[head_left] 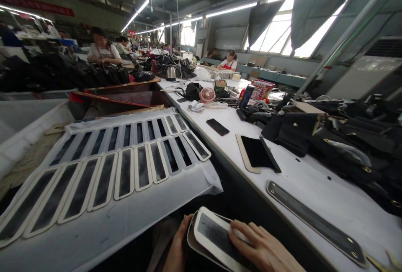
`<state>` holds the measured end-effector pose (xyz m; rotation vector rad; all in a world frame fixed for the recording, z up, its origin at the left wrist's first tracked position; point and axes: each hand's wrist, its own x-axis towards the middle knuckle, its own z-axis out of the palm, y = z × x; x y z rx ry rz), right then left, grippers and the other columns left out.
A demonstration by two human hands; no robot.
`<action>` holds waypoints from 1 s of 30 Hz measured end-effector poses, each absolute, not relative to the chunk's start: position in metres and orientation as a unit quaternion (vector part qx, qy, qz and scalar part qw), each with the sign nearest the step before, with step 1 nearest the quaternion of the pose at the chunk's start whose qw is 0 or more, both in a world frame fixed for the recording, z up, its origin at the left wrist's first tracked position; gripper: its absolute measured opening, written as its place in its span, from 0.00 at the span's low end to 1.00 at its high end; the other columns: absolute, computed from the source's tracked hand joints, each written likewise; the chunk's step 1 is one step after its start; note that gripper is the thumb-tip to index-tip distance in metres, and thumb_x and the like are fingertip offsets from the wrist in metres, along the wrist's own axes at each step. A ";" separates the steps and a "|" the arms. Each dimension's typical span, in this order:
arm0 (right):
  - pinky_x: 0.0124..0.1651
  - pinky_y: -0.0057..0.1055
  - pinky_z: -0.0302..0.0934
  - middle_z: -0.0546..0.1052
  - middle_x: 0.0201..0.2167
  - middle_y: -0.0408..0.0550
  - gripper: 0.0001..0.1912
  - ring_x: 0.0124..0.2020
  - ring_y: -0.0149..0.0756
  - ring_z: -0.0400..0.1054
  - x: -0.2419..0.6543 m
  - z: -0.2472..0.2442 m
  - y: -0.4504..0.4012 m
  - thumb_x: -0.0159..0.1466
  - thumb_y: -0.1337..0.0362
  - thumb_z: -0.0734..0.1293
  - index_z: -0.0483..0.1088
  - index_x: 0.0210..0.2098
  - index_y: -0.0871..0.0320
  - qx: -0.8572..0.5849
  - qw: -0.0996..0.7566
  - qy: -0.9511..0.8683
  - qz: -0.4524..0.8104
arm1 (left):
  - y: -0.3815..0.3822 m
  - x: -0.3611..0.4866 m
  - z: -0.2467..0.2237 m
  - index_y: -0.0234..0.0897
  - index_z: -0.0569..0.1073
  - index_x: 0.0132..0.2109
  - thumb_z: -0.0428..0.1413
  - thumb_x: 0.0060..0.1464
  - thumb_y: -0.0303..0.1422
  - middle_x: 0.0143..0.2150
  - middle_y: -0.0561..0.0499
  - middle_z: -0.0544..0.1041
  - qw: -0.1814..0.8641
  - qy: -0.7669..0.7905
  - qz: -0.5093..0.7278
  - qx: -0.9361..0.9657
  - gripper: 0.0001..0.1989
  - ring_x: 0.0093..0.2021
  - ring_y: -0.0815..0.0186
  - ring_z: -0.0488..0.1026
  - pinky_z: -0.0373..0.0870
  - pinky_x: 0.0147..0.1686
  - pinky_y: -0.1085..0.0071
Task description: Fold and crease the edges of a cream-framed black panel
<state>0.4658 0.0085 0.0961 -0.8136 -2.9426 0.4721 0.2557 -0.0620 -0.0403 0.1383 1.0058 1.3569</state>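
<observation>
At the bottom centre, a rounded panel with a cream rim and dark middle [213, 232] lies over the end of a dark bag piece with a pale edge. My left hand [178, 245] is closed round the left side of that bag piece, its thumb side by the rim. From the right, my right hand [262, 245] presses its fingers on the panel's surface. Similar rimmed panels [124, 175] lie in a row on the white sheet [125, 232] to the left.
A white table [309, 192] runs along the right, bearing a phone [217, 127], a black flap piece [256, 152], a long dark strip [317, 221], a pink fan [207, 95] and piled black bags [354, 155]. Other people sit further back.
</observation>
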 end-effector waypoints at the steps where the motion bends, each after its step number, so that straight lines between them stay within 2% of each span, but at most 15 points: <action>1: 0.45 0.35 0.70 0.76 0.52 0.46 0.26 0.41 0.43 0.74 0.466 0.098 0.010 0.61 0.58 0.70 0.67 0.59 0.44 -0.270 0.027 -0.948 0.167 | -0.062 0.255 -0.036 0.39 0.79 0.50 0.57 0.53 0.56 0.43 0.47 0.82 0.670 0.433 0.601 0.058 0.28 0.49 0.50 0.76 0.71 0.49 0.58; 6: 0.57 0.45 0.65 0.73 0.58 0.48 0.31 0.52 0.49 0.72 0.471 0.102 0.013 0.60 0.60 0.71 0.65 0.62 0.42 -0.281 -0.005 -0.933 0.223 | -0.062 0.255 -0.030 0.37 0.79 0.46 0.59 0.52 0.54 0.42 0.47 0.83 0.660 0.442 0.607 0.029 0.26 0.50 0.50 0.76 0.71 0.49 0.59; 10: 0.53 0.44 0.68 0.72 0.59 0.49 0.31 0.50 0.49 0.73 0.475 0.100 0.011 0.61 0.59 0.71 0.63 0.63 0.41 -0.280 0.001 -0.937 0.208 | -0.062 0.257 -0.040 0.38 0.79 0.49 0.60 0.51 0.54 0.42 0.46 0.83 0.648 0.455 0.611 0.016 0.27 0.51 0.49 0.76 0.71 0.50 0.57; 12: 0.50 0.41 0.70 0.73 0.59 0.49 0.28 0.49 0.47 0.73 0.474 0.101 0.010 0.63 0.57 0.70 0.64 0.62 0.42 -0.276 -0.002 -0.939 0.207 | -0.060 0.258 -0.047 0.38 0.79 0.49 0.60 0.50 0.54 0.43 0.46 0.83 0.650 0.448 0.614 0.006 0.27 0.51 0.50 0.76 0.70 0.53 0.57; 14: 0.51 0.40 0.69 0.74 0.57 0.48 0.19 0.50 0.45 0.72 0.468 0.100 0.009 0.66 0.55 0.67 0.70 0.56 0.44 -0.280 -0.010 -0.936 0.212 | -0.058 0.259 -0.051 0.39 0.81 0.46 0.62 0.48 0.54 0.44 0.47 0.83 0.654 0.434 0.620 -0.009 0.27 0.50 0.52 0.77 0.69 0.55 0.59; 16: 0.53 0.39 0.68 0.75 0.53 0.50 0.10 0.50 0.43 0.72 0.456 0.093 0.008 0.68 0.57 0.63 0.74 0.45 0.51 -0.295 -0.002 -0.931 0.216 | -0.056 0.260 -0.053 0.39 0.81 0.44 0.62 0.47 0.55 0.43 0.48 0.83 0.655 0.424 0.625 -0.014 0.26 0.50 0.53 0.77 0.68 0.57 0.60; 19: 0.46 0.33 0.70 0.76 0.43 0.52 0.08 0.42 0.39 0.73 0.435 0.074 0.007 0.67 0.63 0.63 0.71 0.33 0.57 -0.316 0.063 -0.926 0.194 | -0.056 0.261 -0.050 0.38 0.81 0.43 0.60 0.49 0.55 0.41 0.48 0.83 0.648 0.432 0.627 0.019 0.26 0.51 0.50 0.76 0.67 0.58 0.57; 21: 0.39 0.32 0.71 0.78 0.43 0.52 0.06 0.38 0.39 0.74 0.424 0.059 0.006 0.63 0.62 0.68 0.71 0.38 0.57 -0.297 0.108 -0.940 0.129 | -0.059 0.259 -0.046 0.38 0.81 0.42 0.58 0.50 0.56 0.41 0.47 0.83 0.621 0.469 0.625 0.059 0.27 0.54 0.47 0.74 0.67 0.58 0.55; 24: 0.31 0.33 0.70 0.80 0.49 0.48 0.19 0.34 0.41 0.75 0.418 0.044 0.007 0.59 0.58 0.73 0.71 0.49 0.52 -0.213 0.149 -0.965 -0.011 | -0.067 0.252 -0.043 0.42 0.82 0.39 0.63 0.45 0.54 0.46 0.48 0.83 0.565 0.536 0.620 0.092 0.23 0.61 0.45 0.69 0.65 0.61 0.58; 26: 0.28 0.32 0.68 0.81 0.49 0.45 0.18 0.32 0.40 0.75 0.421 0.040 0.007 0.62 0.55 0.71 0.71 0.51 0.50 -0.177 0.149 -0.971 -0.063 | -0.071 0.249 -0.042 0.43 0.82 0.40 0.64 0.44 0.52 0.49 0.49 0.82 0.551 0.550 0.620 0.094 0.21 0.62 0.47 0.67 0.63 0.63 0.57; 30: 0.33 0.33 0.72 0.80 0.50 0.42 0.16 0.34 0.40 0.78 0.430 0.036 0.009 0.67 0.48 0.64 0.73 0.49 0.46 -0.176 0.080 -0.978 -0.079 | -0.067 0.252 -0.045 0.38 0.80 0.43 0.57 0.54 0.54 0.50 0.46 0.81 0.569 0.541 0.614 0.089 0.24 0.57 0.52 0.72 0.62 0.62 0.50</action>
